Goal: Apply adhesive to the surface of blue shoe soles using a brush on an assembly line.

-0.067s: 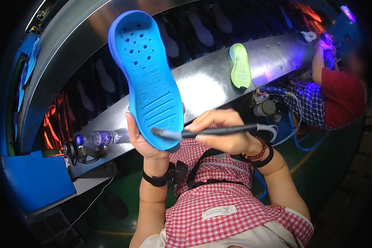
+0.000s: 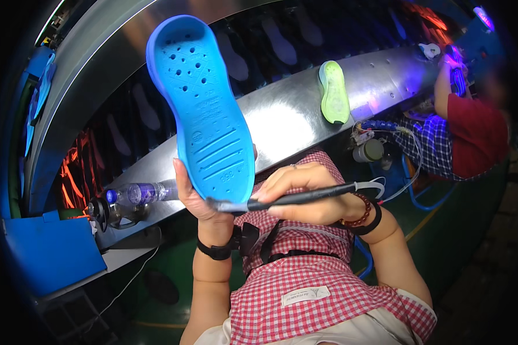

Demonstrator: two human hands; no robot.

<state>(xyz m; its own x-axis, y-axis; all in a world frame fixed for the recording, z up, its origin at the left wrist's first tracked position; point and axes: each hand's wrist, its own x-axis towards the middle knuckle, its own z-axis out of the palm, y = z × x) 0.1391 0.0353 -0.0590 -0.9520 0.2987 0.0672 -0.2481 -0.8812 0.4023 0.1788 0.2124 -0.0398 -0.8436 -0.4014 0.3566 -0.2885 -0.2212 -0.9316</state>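
A blue shoe sole (image 2: 213,123) stands raised before me, its hollow inner side with holes and ridges facing me. My left hand (image 2: 194,195) grips it around its lower end, the thumb along the left edge and the other fingers mostly hidden behind. My right hand (image 2: 316,201) is closed around the black handle of a brush (image 2: 229,206), which has a thin tube running from its rear end. The greyish brush tip lies across the sole's lower rim, close to my left palm; whether it touches is unclear.
A yellow-green sole (image 2: 335,95) lies on the metal ledge (image 2: 276,123) beyond my hands. Plastic bottles (image 2: 138,194) stand at the left by a blue panel (image 2: 52,247). Behind the ledge, dark sole shapes sit on a rack. A co-worker in red (image 2: 475,132) works at the right.
The brush tip has moved down from the sole's inner surface to its lower rim, my right hand lowering with it. The sole has shifted slightly left.
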